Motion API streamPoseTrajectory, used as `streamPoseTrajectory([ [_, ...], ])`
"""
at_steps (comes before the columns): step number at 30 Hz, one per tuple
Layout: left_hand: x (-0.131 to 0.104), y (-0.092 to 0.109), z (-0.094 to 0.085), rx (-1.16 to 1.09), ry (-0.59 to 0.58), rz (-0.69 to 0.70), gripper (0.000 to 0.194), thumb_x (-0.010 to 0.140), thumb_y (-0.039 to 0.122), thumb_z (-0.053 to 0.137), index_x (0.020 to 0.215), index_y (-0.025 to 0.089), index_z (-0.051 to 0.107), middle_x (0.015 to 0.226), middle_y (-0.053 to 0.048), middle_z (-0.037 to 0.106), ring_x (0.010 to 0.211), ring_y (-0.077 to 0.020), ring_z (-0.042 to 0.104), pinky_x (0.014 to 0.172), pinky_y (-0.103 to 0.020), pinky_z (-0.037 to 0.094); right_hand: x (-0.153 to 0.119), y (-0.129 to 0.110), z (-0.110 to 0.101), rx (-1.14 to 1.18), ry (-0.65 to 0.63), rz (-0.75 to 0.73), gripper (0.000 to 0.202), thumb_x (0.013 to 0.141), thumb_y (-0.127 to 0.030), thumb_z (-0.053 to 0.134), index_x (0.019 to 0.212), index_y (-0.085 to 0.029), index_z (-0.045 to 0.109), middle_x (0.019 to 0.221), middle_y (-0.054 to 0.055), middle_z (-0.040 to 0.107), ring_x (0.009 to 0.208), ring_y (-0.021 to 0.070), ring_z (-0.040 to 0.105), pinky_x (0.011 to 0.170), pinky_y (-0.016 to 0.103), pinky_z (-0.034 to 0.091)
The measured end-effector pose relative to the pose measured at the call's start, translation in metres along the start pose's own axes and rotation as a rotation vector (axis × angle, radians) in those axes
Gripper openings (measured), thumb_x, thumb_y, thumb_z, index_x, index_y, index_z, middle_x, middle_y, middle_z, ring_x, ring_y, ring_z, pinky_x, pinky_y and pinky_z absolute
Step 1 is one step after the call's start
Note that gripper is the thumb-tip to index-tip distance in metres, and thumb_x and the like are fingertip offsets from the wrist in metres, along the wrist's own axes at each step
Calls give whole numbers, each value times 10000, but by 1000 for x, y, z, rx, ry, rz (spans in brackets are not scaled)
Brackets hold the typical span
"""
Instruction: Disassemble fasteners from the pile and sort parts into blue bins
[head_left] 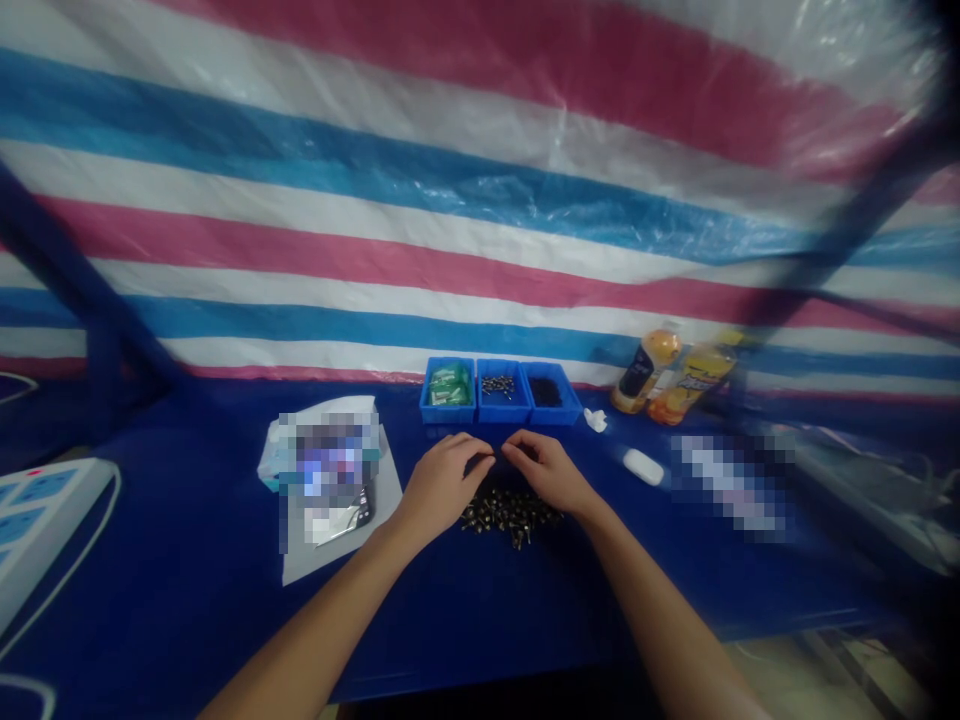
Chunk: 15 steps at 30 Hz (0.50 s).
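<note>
My left hand [450,474] and my right hand [546,470] face each other over the blue table, with a small gap between their fingertips. The thumb and fingers of each hand are closed together; anything between them is too small to make out. Just below and between the hands lies a pile of small dark and brass-coloured metal parts [513,515]. Beyond the hands stand three blue bins side by side: the left bin [448,415] holds green packets, the middle bin [503,410] small metal pieces, the right bin [556,412] dark pieces.
Two bottles [643,370] [691,383] stand at the back right, near a crumpled tissue [596,420] and a white case [643,467]. Papers [300,560] with blurred items lie left. A power strip [56,520] and cable are at the far left.
</note>
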<state>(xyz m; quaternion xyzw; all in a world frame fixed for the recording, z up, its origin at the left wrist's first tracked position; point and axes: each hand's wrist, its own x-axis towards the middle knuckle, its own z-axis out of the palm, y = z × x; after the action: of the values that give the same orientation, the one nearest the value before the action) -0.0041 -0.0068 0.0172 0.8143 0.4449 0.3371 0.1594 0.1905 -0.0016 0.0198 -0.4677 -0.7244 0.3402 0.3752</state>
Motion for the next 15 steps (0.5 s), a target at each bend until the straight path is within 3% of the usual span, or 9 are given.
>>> streamPoseTrajectory([
  [4, 0, 5, -3, -42, 52, -20, 179, 932, 310, 514, 1016, 242, 656, 969, -18, 665, 901, -186, 611, 834, -334, 467, 1, 1, -4, 225, -62, 79, 234, 872, -399, 571, 803, -182, 627, 678, -17, 545, 591, 110, 450, 574, 252, 336],
  [8, 1, 10, -8, -75, 104, -70, 232, 956, 331, 459, 1035, 238, 656, 959, -20, 676, 859, -176, 617, 801, -315, 467, -2, -2, -10, 688, -113, 153, 193, 838, -388, 624, 865, -198, 599, 803, 18, 601, 581, 106, 456, 551, 253, 311],
  [11, 2, 10, -10, -71, 131, -82, 218, 948, 306, 467, 987, 228, 667, 926, -17, 680, 844, -171, 618, 789, -302, 462, -4, -5, -14, 962, -108, 128, 171, 811, -353, 657, 875, -217, 575, 825, 20, 587, 571, 105, 447, 551, 259, 307],
  [15, 1, 8, -8, -63, 110, -72, 203, 942, 268, 467, 952, 229, 666, 897, -11, 675, 820, -167, 617, 769, -293, 458, -6, -8, -18, 1124, -92, 92, 168, 774, -311, 686, 862, -232, 567, 804, 6, 545, 562, 99, 405, 560, 264, 311],
])
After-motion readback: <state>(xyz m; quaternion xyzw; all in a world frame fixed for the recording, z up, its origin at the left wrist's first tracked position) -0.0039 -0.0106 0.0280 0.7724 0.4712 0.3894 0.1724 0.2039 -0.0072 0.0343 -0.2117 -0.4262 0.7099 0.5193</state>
